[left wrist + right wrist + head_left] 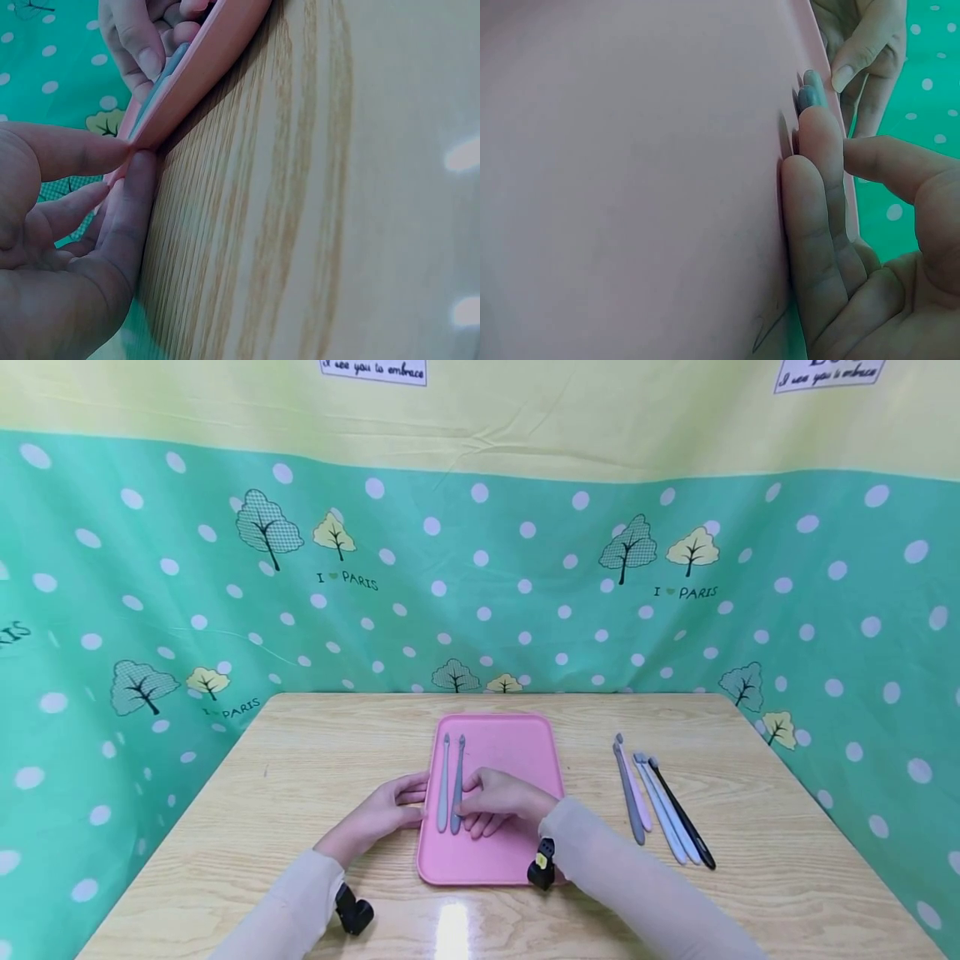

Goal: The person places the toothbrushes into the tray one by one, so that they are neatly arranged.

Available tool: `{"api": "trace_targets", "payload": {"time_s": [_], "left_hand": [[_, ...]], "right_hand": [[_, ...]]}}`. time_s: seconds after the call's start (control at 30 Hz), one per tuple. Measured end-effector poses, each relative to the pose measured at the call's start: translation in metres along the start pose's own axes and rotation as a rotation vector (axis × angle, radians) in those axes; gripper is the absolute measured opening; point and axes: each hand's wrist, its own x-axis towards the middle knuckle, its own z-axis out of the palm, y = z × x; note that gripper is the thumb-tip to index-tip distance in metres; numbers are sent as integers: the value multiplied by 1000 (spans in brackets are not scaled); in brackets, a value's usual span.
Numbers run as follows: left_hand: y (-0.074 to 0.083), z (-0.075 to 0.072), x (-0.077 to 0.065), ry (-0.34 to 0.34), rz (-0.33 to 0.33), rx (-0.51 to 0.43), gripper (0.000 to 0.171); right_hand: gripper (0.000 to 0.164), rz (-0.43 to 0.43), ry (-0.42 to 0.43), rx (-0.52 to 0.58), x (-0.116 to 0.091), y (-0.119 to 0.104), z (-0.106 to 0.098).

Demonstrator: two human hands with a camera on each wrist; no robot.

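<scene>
Two grey toothbrushes lie lengthwise along the left side of a pink tray (pixel 510 752). My right hand (pixel 498 802) reaches over the tray and pinches the handle of the right-hand, darker toothbrush (pixel 460 768). The other, lighter toothbrush (pixel 443 785) is just left of it, near the rim. In the right wrist view, fingers (pixel 806 202) partly hide the handles; only their rounded ends show. At the tray's left edge, my left hand (pixel 386 810) holds the rim between thumb and fingers, as seen in the left wrist view.
On the wooden table (pixel 330 752), right of the tray, several more toothbrushes lie side by side, among them a dark grey one (pixel 630 797), a pink one (pixel 637 797) and a black one (pixel 686 818). A green dotted curtain (pixel 480 585) hangs behind the table.
</scene>
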Motion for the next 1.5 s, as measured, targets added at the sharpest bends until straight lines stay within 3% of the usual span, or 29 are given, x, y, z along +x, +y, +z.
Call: {"api": "trace_targets", "payload": {"time_s": [0.5, 1.03, 1.2, 1.5], "left_hand": [[2, -1, 1, -8, -2, -14, 66], [2, -1, 1, -7, -8, -12, 67], [1, -2, 0, -10, -6, -8, 67], [3, -1, 0, 1, -8, -11, 66]], "right_hand": [[40, 3, -3, 38, 0, -1, 0], [37, -1, 23, -11, 3, 1, 0], [38, 8, 16, -37, 1, -2, 1], [47, -10, 14, -185, -12, -5, -15]]}}
